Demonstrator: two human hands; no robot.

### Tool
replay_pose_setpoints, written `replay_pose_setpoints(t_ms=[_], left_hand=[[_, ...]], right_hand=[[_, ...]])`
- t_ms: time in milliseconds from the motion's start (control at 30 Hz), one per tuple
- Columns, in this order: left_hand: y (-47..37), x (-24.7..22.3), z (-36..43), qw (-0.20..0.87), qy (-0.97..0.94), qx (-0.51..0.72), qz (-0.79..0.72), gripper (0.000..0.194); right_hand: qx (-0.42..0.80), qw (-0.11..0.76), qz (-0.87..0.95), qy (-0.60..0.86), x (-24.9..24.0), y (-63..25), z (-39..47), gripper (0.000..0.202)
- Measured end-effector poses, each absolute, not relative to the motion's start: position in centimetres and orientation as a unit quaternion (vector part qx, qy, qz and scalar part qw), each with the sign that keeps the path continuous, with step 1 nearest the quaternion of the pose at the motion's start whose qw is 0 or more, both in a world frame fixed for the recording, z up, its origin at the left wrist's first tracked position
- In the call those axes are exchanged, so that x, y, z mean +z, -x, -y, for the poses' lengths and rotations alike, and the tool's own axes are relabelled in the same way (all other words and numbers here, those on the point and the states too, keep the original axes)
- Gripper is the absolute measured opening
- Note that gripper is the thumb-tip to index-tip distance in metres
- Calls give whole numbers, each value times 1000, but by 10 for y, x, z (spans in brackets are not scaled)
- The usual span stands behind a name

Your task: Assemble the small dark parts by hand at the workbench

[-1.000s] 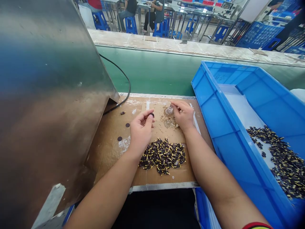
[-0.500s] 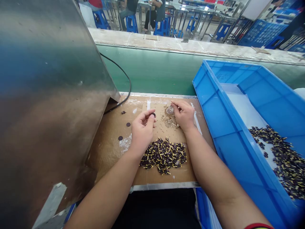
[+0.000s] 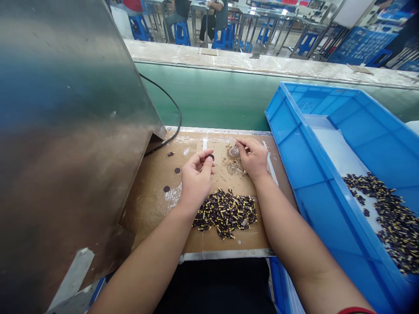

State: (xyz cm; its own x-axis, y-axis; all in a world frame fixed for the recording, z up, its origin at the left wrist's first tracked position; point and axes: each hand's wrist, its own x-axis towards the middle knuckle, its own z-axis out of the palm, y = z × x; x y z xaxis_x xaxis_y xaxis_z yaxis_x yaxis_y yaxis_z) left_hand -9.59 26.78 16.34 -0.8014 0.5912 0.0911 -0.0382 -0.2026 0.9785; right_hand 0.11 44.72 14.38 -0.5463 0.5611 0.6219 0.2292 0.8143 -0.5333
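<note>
Between thumb and fingers, my left hand (image 3: 197,174) pinches a dark round disc (image 3: 211,156) above the cardboard-covered table. My right hand (image 3: 252,158) is closed in a pinch over a small clear container (image 3: 233,151); whatever is between those fingertips is too small to name. A pile of small dark pieces with yellow ends (image 3: 225,213) lies on the cardboard in front of both hands. Left of my left hand, two dark discs lie flat, an upper one (image 3: 177,170) and a lower one (image 3: 166,189). A small dark piece (image 3: 170,154) sits farther back.
A large metal housing (image 3: 65,131) stands at the left, with a black cable (image 3: 178,109) looping from it. At the right, a blue bin (image 3: 314,165) holds many dark and yellow pieces. Behind the table runs a green belt (image 3: 212,96). People sit in the background.
</note>
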Motion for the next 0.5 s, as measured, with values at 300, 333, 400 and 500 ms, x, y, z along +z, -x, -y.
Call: replay_pose_setpoints(t_ms=[300, 333, 400, 500], left_hand=[[96, 162, -268, 217, -229, 758, -571, 27], [96, 162, -269, 220, -224, 761, -568, 28], [96, 160, -270, 229, -213, 765, -564, 31], [96, 159, -271, 239, -205, 776, -547, 34]], right_hand=[[172, 469, 835, 230, 154, -2, -442, 23], [165, 490, 824, 234, 157, -3, -440, 23], [148, 519, 804, 249, 163, -5, -437, 23], [136, 498, 818, 255, 171, -8, -434, 20]])
